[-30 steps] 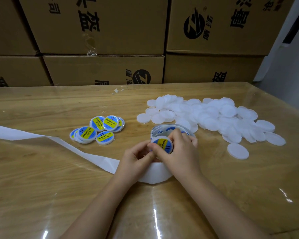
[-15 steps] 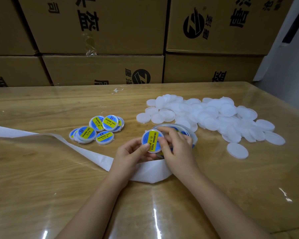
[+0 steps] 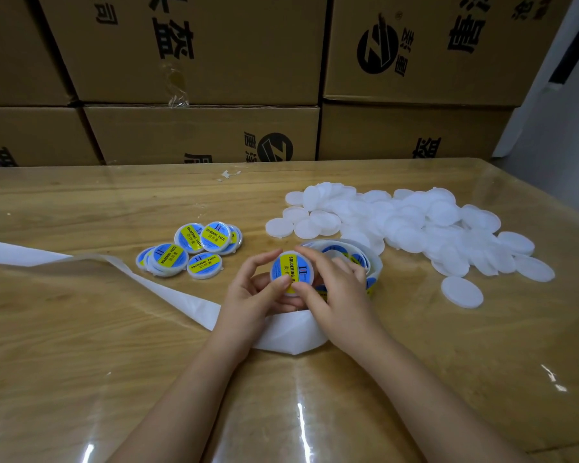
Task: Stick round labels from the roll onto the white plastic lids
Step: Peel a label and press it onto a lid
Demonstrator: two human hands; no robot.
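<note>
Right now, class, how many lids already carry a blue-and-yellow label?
7. Six overlap in a cluster; right of it, the seventh lid is gripped between the left hand and right hand. Others may hide underneath.

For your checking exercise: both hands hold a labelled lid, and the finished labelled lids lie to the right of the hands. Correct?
No. The left hand and right hand do hold a labelled lid, but the head view shows the finished labelled lids to their left.

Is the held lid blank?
No, the lid pinched between the left hand and right hand carries a blue-and-yellow label.
</note>
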